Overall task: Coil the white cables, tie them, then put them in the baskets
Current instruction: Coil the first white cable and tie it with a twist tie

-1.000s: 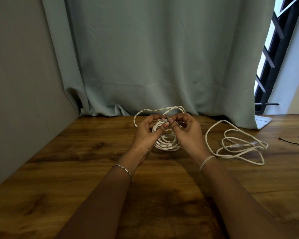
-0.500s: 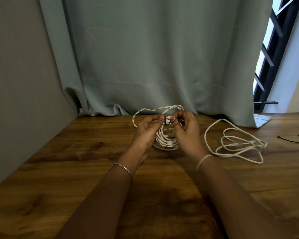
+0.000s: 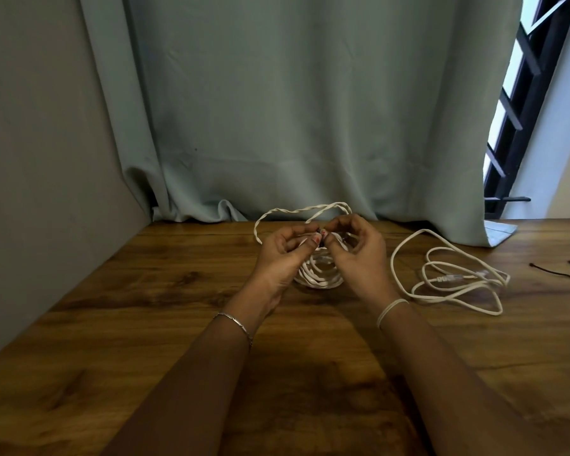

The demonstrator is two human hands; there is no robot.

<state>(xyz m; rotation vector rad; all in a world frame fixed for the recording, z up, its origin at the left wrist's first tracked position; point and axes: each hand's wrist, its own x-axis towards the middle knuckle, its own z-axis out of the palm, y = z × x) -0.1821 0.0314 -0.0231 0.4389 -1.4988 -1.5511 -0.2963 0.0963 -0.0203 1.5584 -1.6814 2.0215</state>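
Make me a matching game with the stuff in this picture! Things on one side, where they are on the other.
1 coiled cable
2 loose cable
3 curtain
4 silver bracelet

A worn on a wrist
B between the left hand and right hand
C lying untouched on the table
D hanging behind the table

Pairs: 1-B, 2-C, 3-D, 4-A

Forearms and hands, head view. The left forearm [image 3: 191, 373] and right forearm [image 3: 441, 373] extended forward from the lower edge and converged toward the middle. The left hand [image 3: 277, 258] and right hand [image 3: 359, 258] met with palms turned toward each other. The fingers [image 3: 315, 239] of both hands were curled, and the thumb and forefinger tips were brought together, pinching a small dark tie [image 3: 322, 237] between them. The other fingers of the right hand arched loosely above.
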